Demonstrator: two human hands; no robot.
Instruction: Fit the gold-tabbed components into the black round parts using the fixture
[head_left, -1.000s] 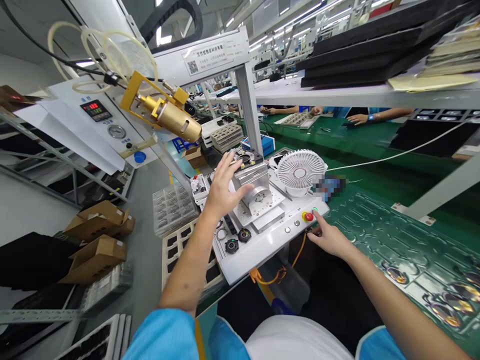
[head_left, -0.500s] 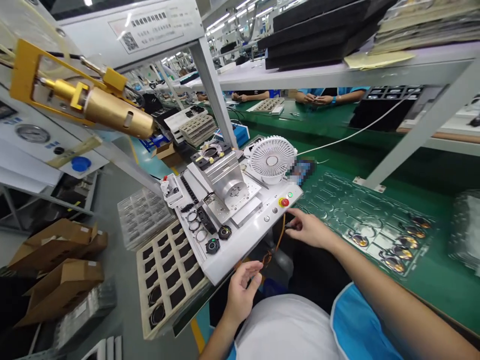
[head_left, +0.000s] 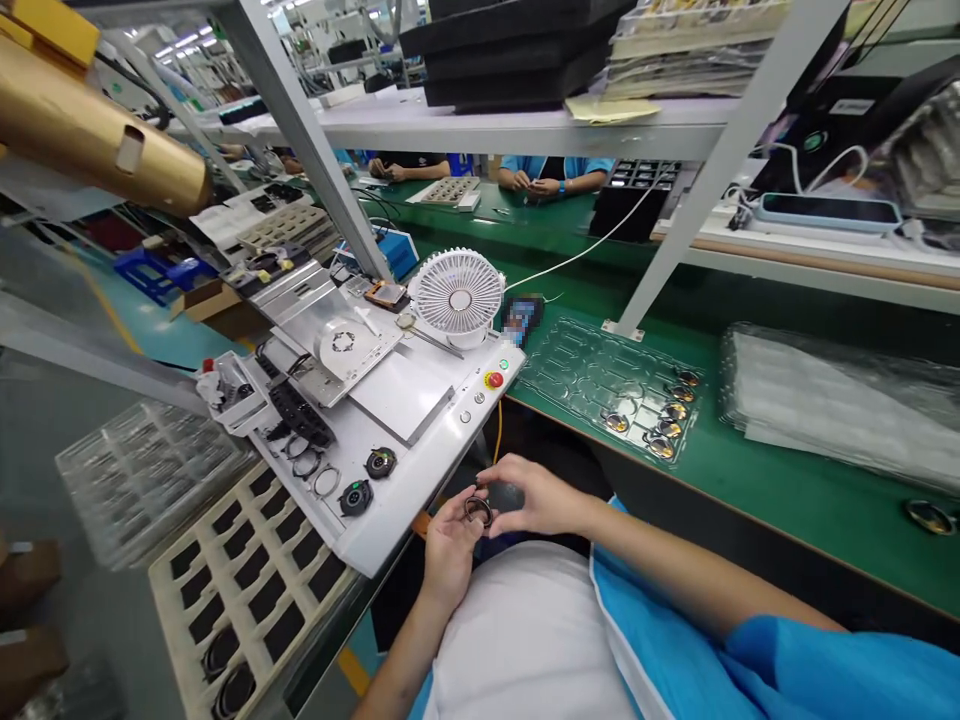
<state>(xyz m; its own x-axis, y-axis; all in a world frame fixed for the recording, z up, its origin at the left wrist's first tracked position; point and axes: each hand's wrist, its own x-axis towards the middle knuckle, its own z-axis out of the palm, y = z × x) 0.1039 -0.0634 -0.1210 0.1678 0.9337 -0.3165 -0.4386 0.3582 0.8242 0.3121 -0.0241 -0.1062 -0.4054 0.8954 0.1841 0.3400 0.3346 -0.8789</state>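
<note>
Close to my body, my left hand (head_left: 452,540) holds a small dark ring-shaped watch case (head_left: 487,515) in its fingers, palm turned up. My right hand (head_left: 541,498) reaches in from the other side, its forefinger and thumb curved around the same ring at its edges. Fingers hide part of the ring. On the white machine base (head_left: 420,470) ahead lie two black round watch bodies, one (head_left: 380,462) behind the other (head_left: 355,497). Beside them are several thin metal rings (head_left: 326,482).
A white fan (head_left: 459,292) stands behind the red emergency button (head_left: 494,380). Left is a cream slotted tray (head_left: 251,590); right, a clear blister tray (head_left: 577,385) holds several round parts. A gold cylinder (head_left: 97,130) hangs upper left. Co-workers' hands (head_left: 536,186) are across the bench.
My hands have come together at the ring; before, they were apart, the right one near the machine's front edge. The machine's silver fixture has shifted on its base. My view has turned right.
</note>
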